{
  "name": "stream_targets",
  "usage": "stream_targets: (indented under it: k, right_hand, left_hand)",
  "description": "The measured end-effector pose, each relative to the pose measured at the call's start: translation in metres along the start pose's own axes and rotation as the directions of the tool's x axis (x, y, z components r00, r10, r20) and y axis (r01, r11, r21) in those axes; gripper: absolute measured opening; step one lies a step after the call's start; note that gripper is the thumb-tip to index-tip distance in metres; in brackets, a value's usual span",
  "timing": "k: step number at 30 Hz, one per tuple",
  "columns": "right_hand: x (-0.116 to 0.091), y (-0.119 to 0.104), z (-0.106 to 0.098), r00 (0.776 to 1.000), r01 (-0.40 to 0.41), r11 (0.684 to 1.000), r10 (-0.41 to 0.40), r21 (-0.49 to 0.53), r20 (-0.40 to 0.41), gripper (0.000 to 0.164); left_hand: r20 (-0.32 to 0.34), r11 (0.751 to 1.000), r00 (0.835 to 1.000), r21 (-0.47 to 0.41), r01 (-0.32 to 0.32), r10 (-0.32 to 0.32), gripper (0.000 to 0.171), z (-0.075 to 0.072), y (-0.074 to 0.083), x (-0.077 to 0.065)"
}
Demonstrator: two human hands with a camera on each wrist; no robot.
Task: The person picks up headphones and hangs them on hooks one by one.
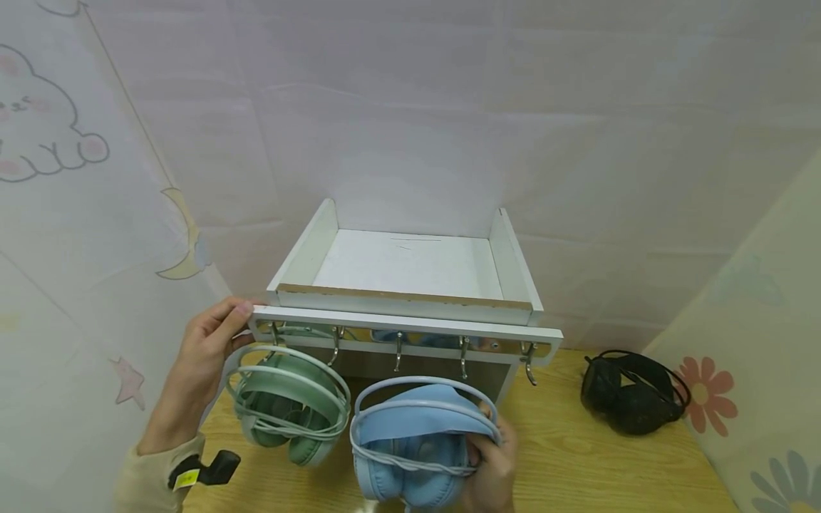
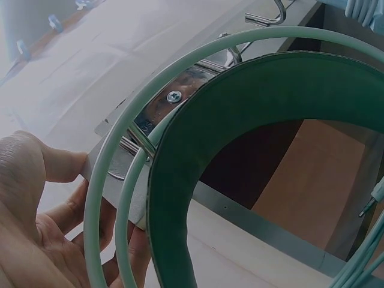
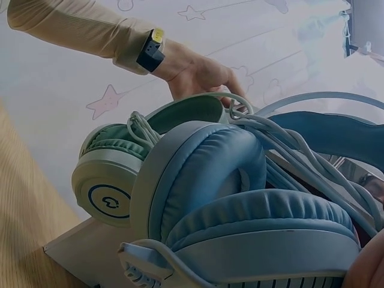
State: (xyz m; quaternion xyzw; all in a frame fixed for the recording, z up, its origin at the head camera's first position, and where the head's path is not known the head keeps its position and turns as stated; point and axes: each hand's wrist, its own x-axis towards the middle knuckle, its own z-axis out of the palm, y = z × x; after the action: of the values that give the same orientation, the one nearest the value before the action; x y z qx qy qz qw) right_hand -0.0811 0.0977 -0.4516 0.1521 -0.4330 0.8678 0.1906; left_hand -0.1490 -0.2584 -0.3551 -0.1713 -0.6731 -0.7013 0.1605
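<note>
A white rail with several metal hooks (image 1: 410, 320) runs along the front of a white shelf (image 1: 410, 263). My left hand (image 1: 204, 353) pinches the rail's left end, thumb above and fingers below, as the left wrist view shows. Green headphones (image 2: 264, 87) hang by their headband from the leftmost hook, close to that hand. In front of the rail, my right hand (image 1: 495, 463) grips blue headphones (image 1: 417, 413) at their right side, apart from the hooks in the head view. Their cable is bundled across the ear cups (image 3: 216, 180). Part of the right hand is hidden behind the headband.
A black headset (image 1: 631, 395) lies on the wooden tabletop (image 1: 577, 477) at the right. Pale fabric with printed drawings (image 1: 51, 235) stands around the back and sides. Metal hooks (image 1: 464, 356) stick out from the rail above the blue headphones.
</note>
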Motion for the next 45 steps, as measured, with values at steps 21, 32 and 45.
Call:
stream_targets:
  k: [21,32,45]
  right_hand:
    - [0.006,0.008,0.006,0.999,0.022,0.998,-0.025,-0.063,-0.046,0.034]
    - [0.008,0.007,0.01,0.999,0.004,0.993,-0.009,-0.115,-0.041,0.034]
    - [0.008,0.015,0.006,0.997,-0.002,0.988,-0.011,-0.157,-0.077,0.035]
  left_hand:
    - [0.004,1.0,1.0,-0.016,-0.01,0.01,0.033,0.0,0.0,0.002]
    - [0.013,1.0,1.0,-0.011,-0.009,0.009,0.032,0.0,0.0,0.003]
    - [-0.005,1.0,1.0,-0.006,-0.003,0.003,0.034,0.0,0.0,0.0]
